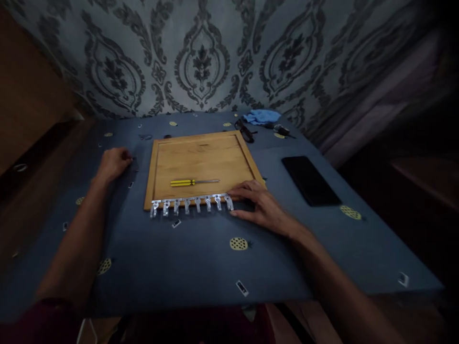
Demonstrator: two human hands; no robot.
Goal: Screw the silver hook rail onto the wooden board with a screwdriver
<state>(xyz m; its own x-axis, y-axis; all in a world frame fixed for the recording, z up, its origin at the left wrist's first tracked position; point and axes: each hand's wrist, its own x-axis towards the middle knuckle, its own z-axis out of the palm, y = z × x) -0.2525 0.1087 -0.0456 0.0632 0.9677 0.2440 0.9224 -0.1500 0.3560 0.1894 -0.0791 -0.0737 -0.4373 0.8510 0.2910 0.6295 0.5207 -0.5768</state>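
- Table [201,282]: blue cover with pineapple and label prints; patterned wall [202,52] beyond far edge.
- Board [201,160]: wooden, raised rim; flat on table, well apart from its near edge, between left and right edges.
- Strip [197,200]: metal, eight clips in a row; laid along near edge of board, clips jutting past that edge.
- Screwdriver [184,182]: yellow handle, dark marks; lying on board, near its near edge, tip toward right edge.
- Right hand [263,205]: at near right corner of board, touching right end of strip; thumb and forefinger apart, end clip between them; cannot tell whether clamped on it.
- Left hand [114,162]: toward left edge of table, apart from board; fingers curled, tips close together; cannot tell of anything held.
- Phone [310,181]: black, flat, near right edge of table.
- Cloth [261,116]: light blue, crumpled, at far right corner of table.
- Glasses [247,134]: dark, just beside far right corner of board.
- Dark item [282,129]: small, near cloth; too dim to identify.
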